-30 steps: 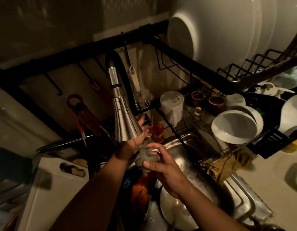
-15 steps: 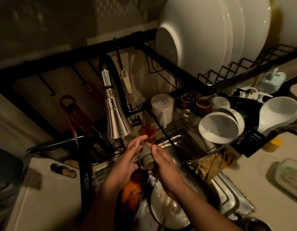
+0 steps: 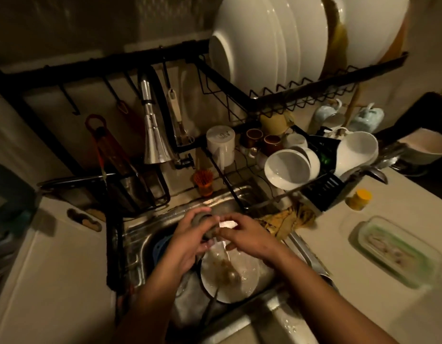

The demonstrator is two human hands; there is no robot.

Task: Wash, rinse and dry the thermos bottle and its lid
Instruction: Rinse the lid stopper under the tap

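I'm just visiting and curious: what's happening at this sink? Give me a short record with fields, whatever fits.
Place: steel kitchen sink, dim light
Left hand: grips a small grey round lid
Right hand: fingers at the lid's side
Under the hands: dirty white plate in the sink
Tap: chrome cone-shaped faucet, above and behind the hands
Water flow: cannot tell
Right of sink: black wire rack with white bowls
Thermos bottle: not identifiable

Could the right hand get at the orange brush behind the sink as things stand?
Probably yes. The orange brush stands in the open beyond the sink rim, nothing above it. But the right hand and left hand are busy on the grey lid.
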